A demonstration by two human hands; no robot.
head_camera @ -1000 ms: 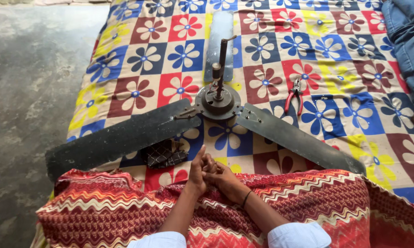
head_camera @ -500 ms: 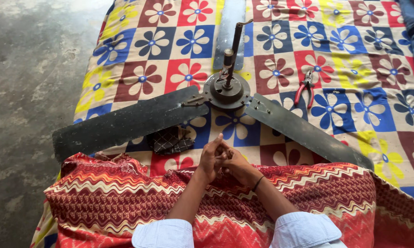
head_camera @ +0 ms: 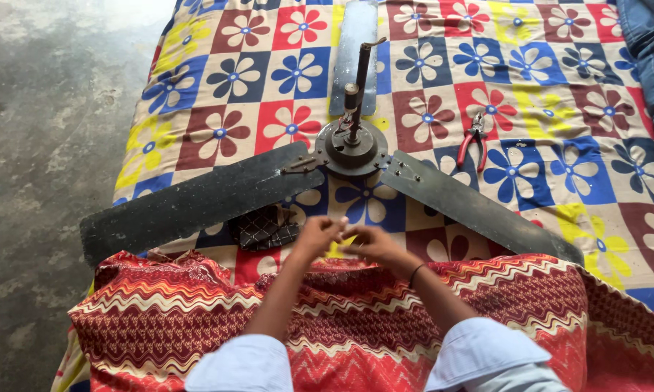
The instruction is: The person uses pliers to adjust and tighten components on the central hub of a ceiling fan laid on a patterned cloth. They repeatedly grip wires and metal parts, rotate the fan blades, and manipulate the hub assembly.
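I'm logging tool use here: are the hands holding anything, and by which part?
It cannot be told. The left hand and right hand meet fingertip to fingertip above the ceiling fan; anything pinched between them is too small to see.

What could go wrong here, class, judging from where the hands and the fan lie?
1. The hands, left hand and right hand, meet fingertip to fingertip; anything small between them, unseen here, could drop into the red zigzag-patterned cloth.
2. The dark metal three-bladed ceiling fan has an upright rod that could poke someone leaning over it.
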